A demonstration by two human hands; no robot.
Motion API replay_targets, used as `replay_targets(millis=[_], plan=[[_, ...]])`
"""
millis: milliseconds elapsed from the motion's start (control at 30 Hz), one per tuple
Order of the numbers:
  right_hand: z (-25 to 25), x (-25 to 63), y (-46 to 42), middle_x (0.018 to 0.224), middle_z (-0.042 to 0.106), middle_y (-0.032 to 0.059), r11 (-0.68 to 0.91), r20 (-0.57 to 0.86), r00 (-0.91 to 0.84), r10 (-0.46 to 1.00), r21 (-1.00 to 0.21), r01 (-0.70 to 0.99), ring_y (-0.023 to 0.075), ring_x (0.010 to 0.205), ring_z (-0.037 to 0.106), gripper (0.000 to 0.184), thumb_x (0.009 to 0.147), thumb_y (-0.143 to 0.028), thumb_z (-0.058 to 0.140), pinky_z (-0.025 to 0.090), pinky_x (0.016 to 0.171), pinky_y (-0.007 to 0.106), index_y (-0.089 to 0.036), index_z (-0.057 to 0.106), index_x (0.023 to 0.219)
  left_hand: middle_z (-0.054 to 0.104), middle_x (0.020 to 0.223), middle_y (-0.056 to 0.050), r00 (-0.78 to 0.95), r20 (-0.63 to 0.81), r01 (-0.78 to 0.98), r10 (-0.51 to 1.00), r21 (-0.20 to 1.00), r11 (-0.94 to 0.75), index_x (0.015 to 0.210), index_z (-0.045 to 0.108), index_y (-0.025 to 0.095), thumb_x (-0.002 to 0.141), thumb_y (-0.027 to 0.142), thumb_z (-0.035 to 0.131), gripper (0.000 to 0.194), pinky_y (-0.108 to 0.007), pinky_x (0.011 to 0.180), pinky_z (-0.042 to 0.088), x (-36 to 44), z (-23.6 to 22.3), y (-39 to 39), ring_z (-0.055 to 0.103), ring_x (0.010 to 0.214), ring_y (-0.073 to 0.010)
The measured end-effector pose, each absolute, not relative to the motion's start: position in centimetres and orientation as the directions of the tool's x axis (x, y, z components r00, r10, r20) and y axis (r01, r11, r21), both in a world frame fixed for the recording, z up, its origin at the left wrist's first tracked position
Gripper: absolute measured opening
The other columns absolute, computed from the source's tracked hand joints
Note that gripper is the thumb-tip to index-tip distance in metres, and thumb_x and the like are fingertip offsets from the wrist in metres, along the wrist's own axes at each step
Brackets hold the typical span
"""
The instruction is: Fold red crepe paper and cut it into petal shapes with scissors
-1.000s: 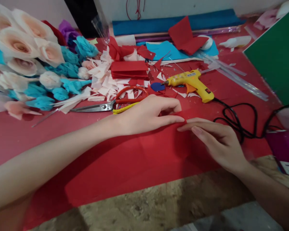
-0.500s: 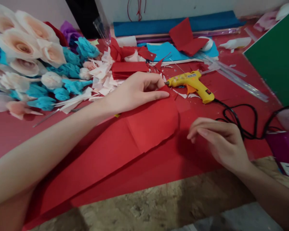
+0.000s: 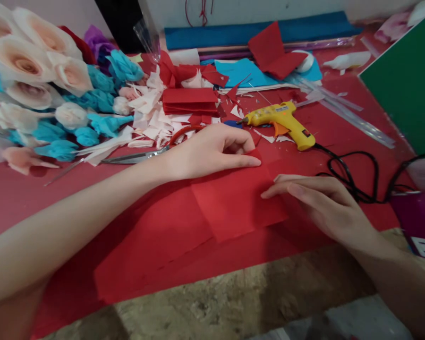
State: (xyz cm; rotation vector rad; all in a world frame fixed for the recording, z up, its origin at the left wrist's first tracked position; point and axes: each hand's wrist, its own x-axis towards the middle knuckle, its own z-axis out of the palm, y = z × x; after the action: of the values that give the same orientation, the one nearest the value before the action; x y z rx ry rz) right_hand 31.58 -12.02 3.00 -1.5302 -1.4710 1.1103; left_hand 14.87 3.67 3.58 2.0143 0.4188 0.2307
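A long sheet of red paper [image 3: 230,203] with a crease lies along the red table, its right part folded flat. My left hand [image 3: 212,151] pinches the paper's upper edge near the right end, thumb in front and fingers curled behind. My right hand [image 3: 326,205] is at the paper's right end, its fingers loosely stretched and the tips at the surface; nothing is held in it. Scissors [image 3: 138,157] with a red handle lie behind my left wrist, partly hidden. Beyond my hands a yellow glue gun [image 3: 279,120] rests on its side.
Paper flowers [image 3: 31,66] in peach, blue and purple pile up at the left. White scraps [image 3: 148,113] and a folded red paper stack [image 3: 190,100] lie behind. Clear glue sticks [image 3: 350,115], a black cord [image 3: 354,177], a green board [image 3: 407,85] and a purple box [image 3: 414,217] are at the right.
My left hand has come down toward me and slightly right with the paper edge, which now lies flatter. My right hand has moved left to the paper. The scissors are now uncovered.
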Motion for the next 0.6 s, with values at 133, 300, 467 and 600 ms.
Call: replay_targets(millis=[133, 300, 467, 600], plan=[[3.7, 32.1, -11.7, 0.079, 0.070, -0.0042, -0.111, -0.161, -0.115, 0.980, -0.929, 0.354, 0.0126, 0.076, 0.064, 0.023, 0.087, -0.029, 0.051, 0.047, 0.070, 0.022, -0.028, 0.072, 0.079, 0.044, 0.055, 0.006, 0.928, -0.029, 0.204, 0.372, 0.874, -0.442, 0.067, 0.055, 0.015, 0.078, 0.029, 0.059, 0.018, -0.018, 0.047, 0.027, 14.9, 3.4, 3.8, 0.038, 0.051, -0.0051], [4.3, 33.8, -11.5, 0.065, 0.066, -0.0007, -0.168, -0.293, -0.324, 0.899, -0.917, 0.363, 0.0131, 0.059, 0.061, 0.026, 0.084, -0.023, 0.050, 0.046, 0.056, 0.024, -0.022, 0.071, 0.070, 0.043, 0.055, 0.006, 0.917, -0.037, 0.215, 0.397, 0.885, -0.413, 0.069, 0.054, 0.014, 0.079, 0.030, 0.058, 0.019, -0.018, 0.048, 0.027, 15.0, 2.6, 4.0, 0.037, 0.051, -0.0048], [4.3, 34.0, -11.4, 0.079, 0.067, 0.0003, -0.121, -0.235, -0.190, 0.953, -0.873, 0.473, 0.0143, 0.072, 0.063, 0.025, 0.085, -0.027, 0.050, 0.046, 0.066, 0.024, -0.023, 0.070, 0.071, 0.046, 0.057, 0.005, 0.931, -0.080, 0.234, 0.357, 0.880, -0.413, 0.068, 0.055, 0.014, 0.079, 0.029, 0.058, 0.019, -0.018, 0.047, 0.029, 15.1, 2.0, 4.0, 0.039, 0.052, -0.0058], [4.1, 32.9, -11.2, 0.117, 0.062, 0.0003, -0.125, -0.193, -0.071, 0.979, -0.831, 0.542, 0.0206, 0.110, 0.056, 0.023, 0.085, -0.038, 0.052, 0.044, 0.088, 0.029, -0.029, 0.071, 0.090, 0.049, 0.059, 0.004, 0.933, -0.088, 0.230, 0.348, 0.891, -0.391, 0.073, 0.057, 0.015, 0.081, 0.032, 0.057, 0.019, -0.018, 0.049, 0.031, 15.0, 2.1, 4.0, 0.041, 0.054, -0.0064]])
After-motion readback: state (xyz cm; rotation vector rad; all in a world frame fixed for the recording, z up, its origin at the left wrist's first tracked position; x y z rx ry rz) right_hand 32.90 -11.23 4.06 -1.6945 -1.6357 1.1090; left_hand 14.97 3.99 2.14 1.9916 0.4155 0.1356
